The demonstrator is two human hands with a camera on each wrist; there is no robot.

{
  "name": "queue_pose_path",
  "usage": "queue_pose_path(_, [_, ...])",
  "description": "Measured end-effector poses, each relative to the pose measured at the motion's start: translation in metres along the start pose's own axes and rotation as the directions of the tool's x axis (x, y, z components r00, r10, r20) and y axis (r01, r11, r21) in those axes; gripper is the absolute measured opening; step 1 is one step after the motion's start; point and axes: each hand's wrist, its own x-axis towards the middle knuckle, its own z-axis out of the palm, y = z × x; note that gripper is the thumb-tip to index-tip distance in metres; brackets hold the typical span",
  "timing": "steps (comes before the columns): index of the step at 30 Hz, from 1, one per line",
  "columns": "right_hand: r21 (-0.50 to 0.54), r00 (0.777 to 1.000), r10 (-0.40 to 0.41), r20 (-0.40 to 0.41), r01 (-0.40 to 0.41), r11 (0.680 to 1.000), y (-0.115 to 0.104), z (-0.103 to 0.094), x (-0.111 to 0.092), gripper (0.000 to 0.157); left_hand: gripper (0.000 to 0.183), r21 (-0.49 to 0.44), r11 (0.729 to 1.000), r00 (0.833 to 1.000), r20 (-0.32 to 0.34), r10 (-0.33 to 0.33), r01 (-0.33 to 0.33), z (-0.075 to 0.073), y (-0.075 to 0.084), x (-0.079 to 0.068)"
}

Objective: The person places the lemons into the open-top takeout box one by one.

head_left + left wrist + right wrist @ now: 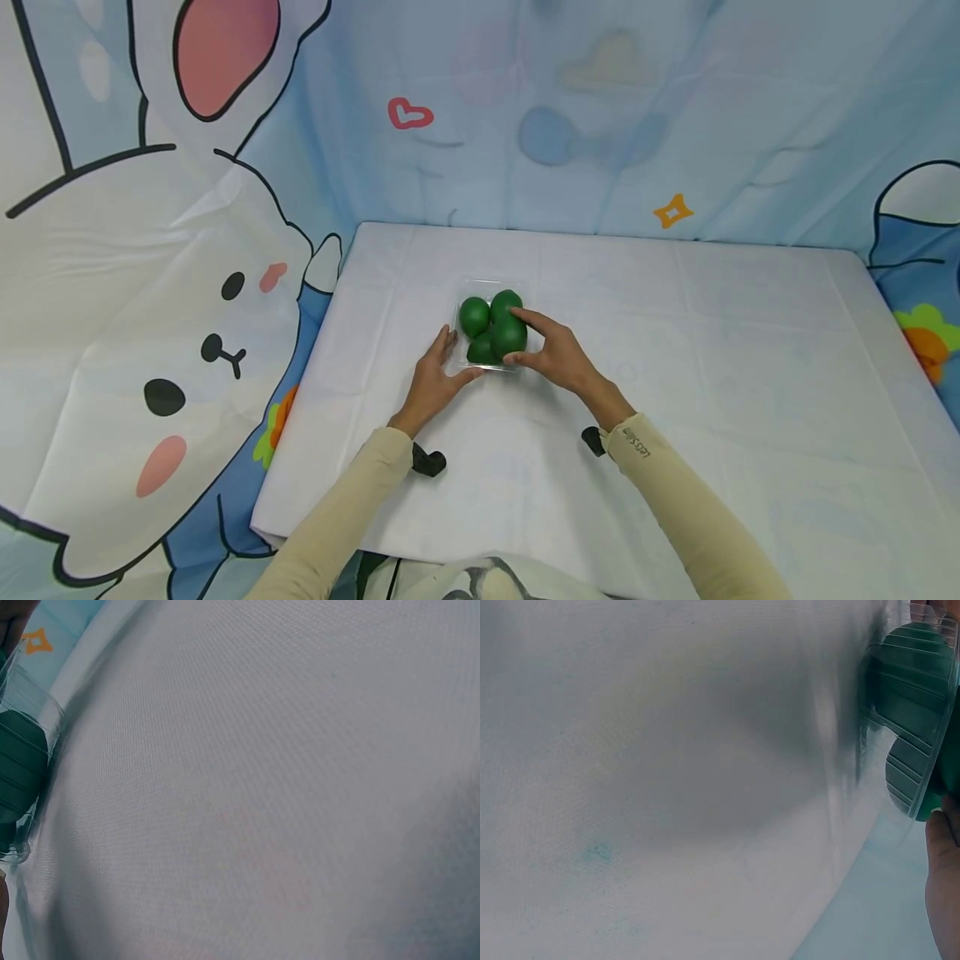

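Note:
A clear plastic container sits on the white-covered table with several smooth, dark green fruits in it, round to oval; their exact kind is unclear. The right hand pinches the green fruit at the front right, index finger at its far side and thumb at its near side. At the container's near left corner, the left hand holds it, fingers along the left side and thumb at the front edge. The left wrist view catches a green fruit through the ribbed wall. Fingers touch the fruit in the right wrist view.
White cloth covers the table, which extends well to the right of the container. A light blue printed curtain hangs behind, and a cartoon rabbit print covers the left side. Dark camera mounts are at both wrists.

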Motion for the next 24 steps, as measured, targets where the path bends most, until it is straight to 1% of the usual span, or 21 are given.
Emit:
queue_pose_path(18, [-0.019, 1.0, 0.01, 0.003, -0.01, 1.0, 0.0037, 0.001, -0.005, 0.084, 0.101, 0.002, 1.0, 1.0, 0.013, -0.023, 0.023, -0.0005, 0.0033, -0.0004])
queue_pose_path(24, [-0.028, 1.0, 0.001, -0.006, -0.002, 1.0, 0.0033, 0.0033, -0.005, 0.085, 0.1, -0.01, 1.0, 1.0, 0.01, -0.012, 0.013, -0.0004, 0.0039, 0.0002])
